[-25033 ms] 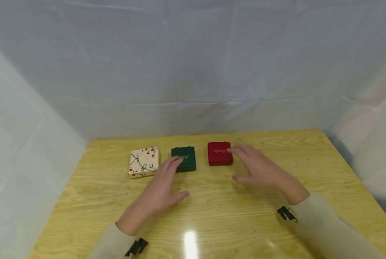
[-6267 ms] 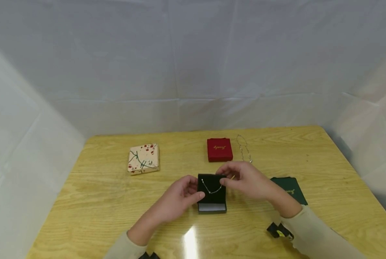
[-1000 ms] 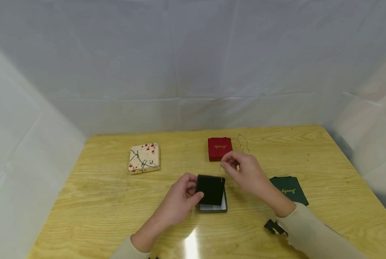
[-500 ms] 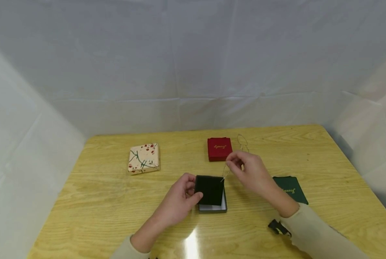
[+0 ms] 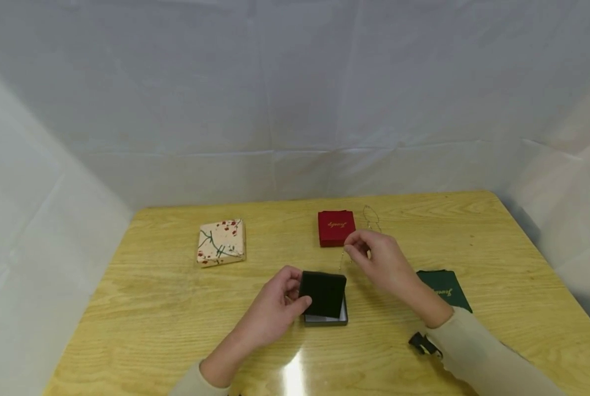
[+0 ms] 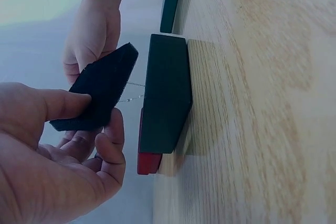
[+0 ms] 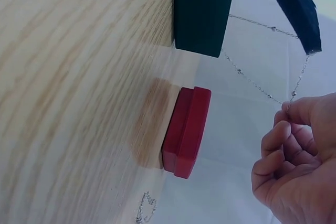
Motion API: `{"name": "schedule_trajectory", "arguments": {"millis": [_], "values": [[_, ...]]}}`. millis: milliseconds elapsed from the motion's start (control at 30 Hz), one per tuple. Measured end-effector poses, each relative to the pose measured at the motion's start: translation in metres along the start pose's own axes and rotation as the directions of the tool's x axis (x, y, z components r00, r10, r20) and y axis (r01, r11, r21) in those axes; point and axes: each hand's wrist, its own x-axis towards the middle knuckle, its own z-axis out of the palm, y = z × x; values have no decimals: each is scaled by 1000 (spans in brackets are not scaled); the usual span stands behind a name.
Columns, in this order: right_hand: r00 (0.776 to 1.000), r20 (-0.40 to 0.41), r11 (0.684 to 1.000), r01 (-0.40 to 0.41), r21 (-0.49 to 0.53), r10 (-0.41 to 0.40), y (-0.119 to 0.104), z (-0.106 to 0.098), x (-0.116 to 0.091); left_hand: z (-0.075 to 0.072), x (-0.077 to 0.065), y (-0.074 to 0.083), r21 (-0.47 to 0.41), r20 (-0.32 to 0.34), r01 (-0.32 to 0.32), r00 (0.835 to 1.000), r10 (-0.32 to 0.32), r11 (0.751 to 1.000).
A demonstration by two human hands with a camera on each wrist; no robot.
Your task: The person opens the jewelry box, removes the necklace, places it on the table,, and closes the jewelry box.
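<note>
My left hand [image 5: 272, 305] pinches a square black jewelry box insert [image 5: 323, 295] between thumb and fingers. The insert is tilted over the dark green box base [image 5: 343, 318], whose pale inside shows at the front. Just beyond its right corner, my right hand [image 5: 381, 263] pinches a thin silver necklace [image 7: 298, 80] between thumb and forefinger. From those fingertips one strand runs to the insert's corner; others drop towards the box base in the right wrist view. In the left wrist view the insert [image 6: 102, 90] stands clear above the box [image 6: 167, 93].
The green box lid [image 5: 443, 289] lies to the right, partly behind my right forearm. A red jewelry box [image 5: 336, 228] stands at the back, with another chain [image 5: 371, 214] beside it. A cream floral box [image 5: 220, 243] is at the back left of the wooden table [image 5: 156, 308].
The green box came forward and its lid went right. The necklace, earlier lying across the insert's face, is now in my right fingers, drawn slightly right. The insert has tilted a little.
</note>
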Motion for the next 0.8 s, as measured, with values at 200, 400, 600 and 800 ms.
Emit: {"name": "schedule_trajectory", "arguments": {"millis": [200, 400, 600, 800], "values": [[1000, 12, 1000, 18, -4, -18, 0, 2, 4, 1, -1, -1, -18, 24, -6, 1000, 7, 1000], [999, 24, 999, 49, -15, -48, 0, 2, 6, 1, -2, 0, -53, 38, 7, 999, -5, 999], [993, 32, 992, 112, -61, -110, -4, -3, 7, -1, -1, -1, 2, -1, 23, 1000, -23, 1000], [983, 43, 975, 183, -122, -179, -11, -10, 7, -2, 0, -3, 2, -57, 59, 997, -59, 998]]}}
